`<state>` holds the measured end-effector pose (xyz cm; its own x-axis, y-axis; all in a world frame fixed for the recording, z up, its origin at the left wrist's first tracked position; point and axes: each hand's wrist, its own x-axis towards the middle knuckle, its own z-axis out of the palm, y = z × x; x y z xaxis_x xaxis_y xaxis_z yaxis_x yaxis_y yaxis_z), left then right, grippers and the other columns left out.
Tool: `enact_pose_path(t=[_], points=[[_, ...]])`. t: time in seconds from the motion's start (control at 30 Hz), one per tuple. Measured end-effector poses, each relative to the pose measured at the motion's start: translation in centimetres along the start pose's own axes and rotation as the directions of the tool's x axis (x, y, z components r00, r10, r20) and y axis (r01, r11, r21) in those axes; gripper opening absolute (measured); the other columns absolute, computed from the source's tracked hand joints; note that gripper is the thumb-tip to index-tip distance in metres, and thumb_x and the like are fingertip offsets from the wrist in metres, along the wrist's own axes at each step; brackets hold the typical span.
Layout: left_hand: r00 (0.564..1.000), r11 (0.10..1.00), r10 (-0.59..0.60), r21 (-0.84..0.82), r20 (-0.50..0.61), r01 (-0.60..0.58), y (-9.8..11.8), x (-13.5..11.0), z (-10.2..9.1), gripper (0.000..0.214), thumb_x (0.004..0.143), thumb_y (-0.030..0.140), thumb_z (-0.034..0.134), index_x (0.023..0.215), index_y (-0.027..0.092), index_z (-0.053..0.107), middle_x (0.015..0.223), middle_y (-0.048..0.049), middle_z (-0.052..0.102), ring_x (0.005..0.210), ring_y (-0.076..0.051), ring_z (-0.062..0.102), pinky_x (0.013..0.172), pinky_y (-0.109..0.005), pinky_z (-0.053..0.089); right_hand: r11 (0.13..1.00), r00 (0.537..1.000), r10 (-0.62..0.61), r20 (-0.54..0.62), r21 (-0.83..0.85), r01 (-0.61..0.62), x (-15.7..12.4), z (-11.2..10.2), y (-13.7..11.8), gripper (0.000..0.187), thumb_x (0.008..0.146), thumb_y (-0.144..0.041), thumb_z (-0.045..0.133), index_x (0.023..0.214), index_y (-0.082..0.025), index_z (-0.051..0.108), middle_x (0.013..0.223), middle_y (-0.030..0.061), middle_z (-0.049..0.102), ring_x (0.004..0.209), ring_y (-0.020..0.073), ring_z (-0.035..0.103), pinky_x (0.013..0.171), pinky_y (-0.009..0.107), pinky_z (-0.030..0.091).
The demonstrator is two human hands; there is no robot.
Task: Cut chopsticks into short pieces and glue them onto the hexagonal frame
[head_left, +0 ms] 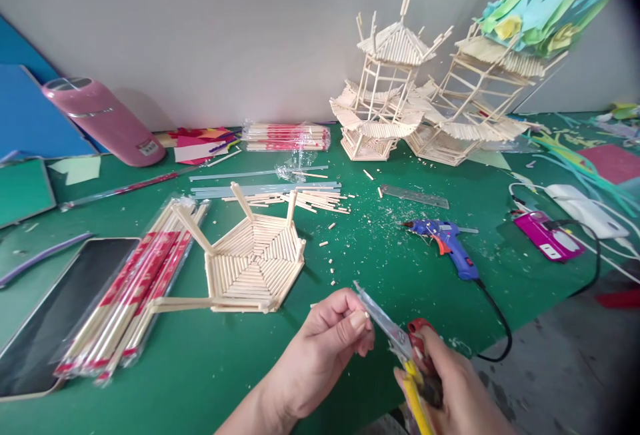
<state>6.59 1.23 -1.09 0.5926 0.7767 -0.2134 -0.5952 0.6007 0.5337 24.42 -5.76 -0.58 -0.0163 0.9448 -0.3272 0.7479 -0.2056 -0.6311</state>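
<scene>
My right hand (445, 382) grips a pair of scissors (393, 332) with red and yellow handles, the blades pointing up and left. Close to the blade tips is my left hand (335, 335), its thumb and fingers pinched together. A tiny pale tip shows at the thumb, but most of whatever is pinched is hidden. Left of that hand lies a hexagonal base of wooden sticks (255, 258), with a few sticks standing up at its corners. Short cut stick pieces (332, 270) are scattered between the base and my hands.
A blue glue gun (445, 238) lies to the right, its cord running over the table edge. Two stick pavilions (380, 95) stand at the back. Wrapped chopsticks (135, 288), a phone (65, 308) and a pink bottle (107, 122) are at left; loose sticks (310, 200) lie mid-table.
</scene>
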Motion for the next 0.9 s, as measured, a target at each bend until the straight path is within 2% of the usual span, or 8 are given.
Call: enact_pose_path(t=[0.07,0.17,0.33,0.47,0.63,0.9], points=[[1.000,1.000,0.013,-0.003,-0.002,-0.013,0.0,0.1,0.0,0.011,0.080,0.019,0.059,0.071,0.014,0.057,0.063,0.0007,0.049,0.058,-0.010,0.043,0.061,-0.025,0.032,0.998,1.000,0.010,0.008,0.060,-0.011,0.2,-0.6,-0.7,0.016,0.072,-0.031,0.054,0.081,-0.023,0.043,0.065,-0.0005,0.059,0.056,0.0146,0.060,0.049,0.019,0.048],[1.000,1.000,0.016,-0.019,-0.002,-0.016,0.1,0.1,-0.1,0.011,0.081,0.020,0.060,0.071,0.014,0.057,0.061,0.0018,0.048,0.057,-0.010,0.043,0.061,-0.026,0.032,0.997,0.999,-0.021,-0.025,0.079,0.023,0.2,-1.4,-1.1,0.019,0.070,-0.033,0.054,0.083,-0.024,0.044,0.066,0.0000,0.060,0.056,0.0151,0.061,0.050,0.019,0.051],[1.000,0.998,-0.006,-0.056,0.000,0.006,0.1,0.1,-0.5,0.010,0.077,0.022,0.064,0.073,0.015,0.059,0.058,0.0034,0.046,0.056,-0.009,0.042,0.059,-0.023,0.030,0.985,0.991,-0.100,-0.085,-0.146,0.086,-0.1,-1.9,-0.3,0.033,0.065,-0.035,0.055,0.094,-0.024,0.047,0.070,0.0040,0.064,0.062,0.0211,0.064,0.050,0.025,0.053],[1.000,0.998,-0.027,-0.056,-0.002,0.027,0.2,0.1,-0.7,0.014,0.074,0.024,0.067,0.071,0.014,0.059,0.057,0.0032,0.046,0.056,-0.009,0.041,0.059,-0.023,0.030,0.959,0.989,-0.131,-0.070,-0.263,0.108,-0.2,-2.0,0.2,0.033,0.063,-0.037,0.056,0.092,-0.024,0.045,0.075,0.0072,0.066,0.066,0.0243,0.066,0.049,0.027,0.053],[0.999,0.998,-0.047,-0.047,0.009,0.047,0.3,0.1,-0.8,0.014,0.073,0.025,0.068,0.071,0.014,0.059,0.057,0.0028,0.047,0.055,-0.009,0.042,0.059,-0.023,0.031,0.956,0.990,-0.134,-0.033,-0.267,0.121,-0.1,-2.2,0.1,0.031,0.064,-0.034,0.057,0.090,-0.024,0.044,0.081,0.0082,0.068,0.073,0.0240,0.067,0.052,0.025,0.054],[0.999,0.999,-0.052,0.000,-0.008,0.052,0.5,0.2,-0.9,0.015,0.072,0.025,0.069,0.070,0.013,0.060,0.059,0.0006,0.051,0.057,-0.010,0.045,0.057,-0.022,0.030,0.963,0.989,-0.146,-0.004,-0.228,0.141,-0.4,-2.0,0.4,0.045,0.064,-0.028,0.060,0.106,-0.024,0.042,0.099,0.0091,0.067,0.083,0.0249,0.066,0.058,0.026,0.054]])
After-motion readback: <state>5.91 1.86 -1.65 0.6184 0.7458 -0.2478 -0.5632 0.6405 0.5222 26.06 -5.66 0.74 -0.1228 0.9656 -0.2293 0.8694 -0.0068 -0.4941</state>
